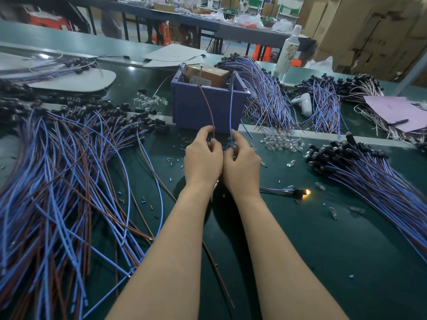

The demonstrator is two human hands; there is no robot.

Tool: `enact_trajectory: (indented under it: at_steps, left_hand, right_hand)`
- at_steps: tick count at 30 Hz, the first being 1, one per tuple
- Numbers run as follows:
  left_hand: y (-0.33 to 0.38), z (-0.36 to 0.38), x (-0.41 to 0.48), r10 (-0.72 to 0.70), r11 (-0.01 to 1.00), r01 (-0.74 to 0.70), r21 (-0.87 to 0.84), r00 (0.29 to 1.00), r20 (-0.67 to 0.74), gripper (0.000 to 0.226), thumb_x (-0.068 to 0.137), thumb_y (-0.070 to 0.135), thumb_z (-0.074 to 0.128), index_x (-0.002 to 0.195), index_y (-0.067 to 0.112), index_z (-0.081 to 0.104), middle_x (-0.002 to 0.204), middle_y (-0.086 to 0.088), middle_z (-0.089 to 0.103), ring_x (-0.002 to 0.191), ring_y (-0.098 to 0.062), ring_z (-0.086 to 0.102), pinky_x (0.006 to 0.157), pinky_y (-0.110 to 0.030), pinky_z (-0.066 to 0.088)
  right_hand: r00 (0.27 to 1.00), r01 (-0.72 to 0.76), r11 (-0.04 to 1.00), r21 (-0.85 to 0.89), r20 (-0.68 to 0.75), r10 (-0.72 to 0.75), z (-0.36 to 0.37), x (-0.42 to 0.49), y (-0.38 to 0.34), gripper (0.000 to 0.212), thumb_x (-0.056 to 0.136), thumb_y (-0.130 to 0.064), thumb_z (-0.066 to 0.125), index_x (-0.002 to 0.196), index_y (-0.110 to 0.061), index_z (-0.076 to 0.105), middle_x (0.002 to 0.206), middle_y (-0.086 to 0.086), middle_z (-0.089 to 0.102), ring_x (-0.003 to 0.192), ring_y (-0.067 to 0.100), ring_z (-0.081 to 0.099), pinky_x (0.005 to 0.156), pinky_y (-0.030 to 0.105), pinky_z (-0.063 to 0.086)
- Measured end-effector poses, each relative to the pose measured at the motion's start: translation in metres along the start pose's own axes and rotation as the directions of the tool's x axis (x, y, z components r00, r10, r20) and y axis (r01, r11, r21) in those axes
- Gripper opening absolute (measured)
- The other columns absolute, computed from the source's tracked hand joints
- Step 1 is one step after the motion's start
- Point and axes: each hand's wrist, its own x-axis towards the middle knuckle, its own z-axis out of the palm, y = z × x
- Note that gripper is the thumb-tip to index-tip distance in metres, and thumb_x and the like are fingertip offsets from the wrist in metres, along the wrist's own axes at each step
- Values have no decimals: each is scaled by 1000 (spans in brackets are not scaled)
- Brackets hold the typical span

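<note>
Left hand (203, 155) pinches brown wire (208, 107) | right hand (242, 165) pinches blue wire (231, 112), fingers curled close | mid-table (323, 239), just before purple box (191, 107) | wires held apart, rising to its pins (233, 77), probably for testing.

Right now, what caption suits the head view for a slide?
Left hand pinches a brown wire, right hand a blue wire, before a purple box.

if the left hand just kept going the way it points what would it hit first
Probably the front of the purple box, just beyond the left hand, which pinches a brown wire; depth is unclear.
</note>
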Motion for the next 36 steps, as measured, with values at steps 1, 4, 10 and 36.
enact_trajectory:
  at_steps: [1, 4, 10, 36]
  left_hand:
    - [0, 0, 0, 2, 1000, -2, 0, 1000, -2, 35, 94, 12, 46, 127, 20, 55, 104, -10, 69, 97, -26, 61, 86, -32, 47]
    - [0, -1, 0, 8, 1000, -8, 0, 1000, -2, 35, 94, 13, 46, 127, 21, 56, 105, -9, 69, 98, -25, 61, 87, -32, 47]
    - [-1, 0, 1, 16, 1000, -16, 8, 1000, -6, 36, 94, 13, 46, 128, 21, 57, 107, -8, 69, 99, -24, 61, 87, -29, 45]
    - [162, 41, -28, 337, 916, -394, 77, 858, 387, 31, 100, 39, 40, 100, 17, 62, 89, -5, 65, 88, -19, 65, 72, -25, 47]
  right_hand:
    - [1000, 2, 1000, -2, 4, -2, 0, 0, 0, 46, 89, -4, 47, 134, -11, 52, 100, 16, 69, 92, 32, 60, 83, 32, 41]
    - [1000, 5, 1000, 5, 11, -5, 0, 1, -1, 46, 89, -4, 47, 134, -12, 52, 104, 17, 69, 95, 32, 60, 86, 34, 42]
    - [1000, 14, 1000, 24, 11, -14, 0, 0, -1, 46, 88, -4, 47, 133, -14, 53, 100, 18, 69, 90, 32, 61, 86, 38, 45]
    - [860, 257, 961, 105, -478, -177, -192, 42, -44, 21, 93, -24, 58, 75, -15, 62, 62, -3, 65, 58, 14, 66, 63, 34, 56]
